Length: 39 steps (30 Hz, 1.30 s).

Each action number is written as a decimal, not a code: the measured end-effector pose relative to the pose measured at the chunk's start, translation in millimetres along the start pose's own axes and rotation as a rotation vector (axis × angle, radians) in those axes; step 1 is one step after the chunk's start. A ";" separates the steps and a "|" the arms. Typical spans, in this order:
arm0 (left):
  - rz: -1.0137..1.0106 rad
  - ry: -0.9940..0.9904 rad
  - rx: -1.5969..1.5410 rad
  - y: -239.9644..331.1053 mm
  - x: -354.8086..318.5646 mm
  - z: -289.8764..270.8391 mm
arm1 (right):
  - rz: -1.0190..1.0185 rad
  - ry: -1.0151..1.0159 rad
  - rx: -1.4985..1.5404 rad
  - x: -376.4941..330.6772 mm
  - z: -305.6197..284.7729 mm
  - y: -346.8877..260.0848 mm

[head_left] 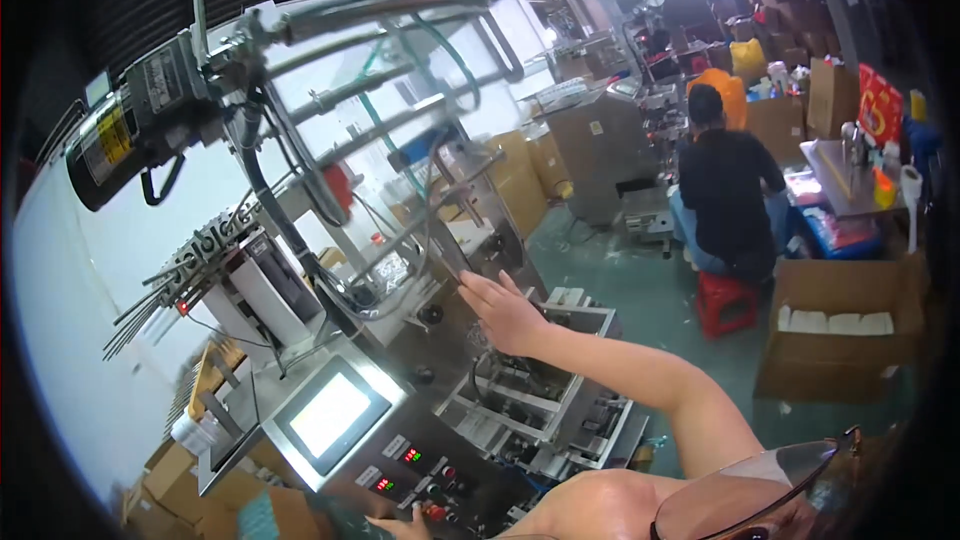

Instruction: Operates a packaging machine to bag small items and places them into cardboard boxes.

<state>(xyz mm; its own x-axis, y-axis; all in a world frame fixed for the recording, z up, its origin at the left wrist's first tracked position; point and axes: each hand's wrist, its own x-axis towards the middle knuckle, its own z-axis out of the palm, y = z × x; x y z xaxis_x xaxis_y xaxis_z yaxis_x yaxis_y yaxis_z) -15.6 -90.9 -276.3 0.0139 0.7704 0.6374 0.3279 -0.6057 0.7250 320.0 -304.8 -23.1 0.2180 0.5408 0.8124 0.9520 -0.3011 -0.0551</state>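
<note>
My right hand [505, 315] is raised at the middle of a metal packaging-type machine, its fingers stretched out. The fingertips meet or nearly meet the lower edge of a narrow upright metal plate [448, 252]; contact is hard to tell. At the bottom edge, my left hand [402, 526] shows only in part, with fingers apart. It is beside a red knob [434, 512] on the steel control panel [370, 450]. Above the knobs are small lit digital displays [412, 455] and a bright touch screen [332, 417].
A motor [130, 130] and steel rollers [390, 10] stand over the machine. Its lower metal frame [545, 410] lies under my right forearm. Another person [725, 180] sits on a red stool [727, 303], back turned. An open carton [845, 340] holds white packs. Tinted glasses [745, 490] intrude at lower right.
</note>
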 end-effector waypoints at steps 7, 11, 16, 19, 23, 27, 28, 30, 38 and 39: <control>0.042 0.035 0.041 2.0 3.1 8.3 | 0.042 0.012 0.088 -16.2 -3.7 4.2; 0.057 0.022 0.045 -2.3 -2.5 9.0 | 0.015 0.270 0.243 -62.4 -20.0 -14.2; 0.063 0.048 0.138 -24.4 -6.3 4.7 | -0.343 0.369 0.627 -157.5 -29.1 -89.1; 0.139 -0.023 0.068 -18.3 -5.7 -3.8 | -0.591 0.132 0.971 -224.6 4.6 -139.6; 0.158 -0.012 -0.056 -22.8 4.2 0.2 | -0.401 -0.599 0.928 -344.1 73.8 -170.1; 0.242 0.021 -0.137 13.6 5.3 23.2 | -0.178 -0.871 0.596 -421.6 152.1 -134.3; 0.162 0.021 -0.072 14.3 6.4 24.0 | -0.147 -1.000 0.433 -429.5 169.7 -119.8; 0.287 0.026 0.017 2.3 13.7 22.1 | -0.120 -0.922 0.329 -424.7 185.8 -98.3; 0.236 0.032 0.033 -17.8 10.4 17.8 | -0.069 -1.021 -0.106 -395.5 218.3 -87.6; 0.295 0.042 0.051 -17.4 11.1 17.1 | -0.073 -1.023 -0.105 -400.0 226.9 -86.2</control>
<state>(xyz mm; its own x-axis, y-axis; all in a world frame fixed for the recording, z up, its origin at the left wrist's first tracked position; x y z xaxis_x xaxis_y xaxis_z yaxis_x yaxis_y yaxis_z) -5.0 -68.5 -286.3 0.0765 0.5535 0.8294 0.3627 -0.7903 0.4939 199.5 -317.0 -475.0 0.2861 0.9553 -0.0742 0.9573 -0.2816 0.0654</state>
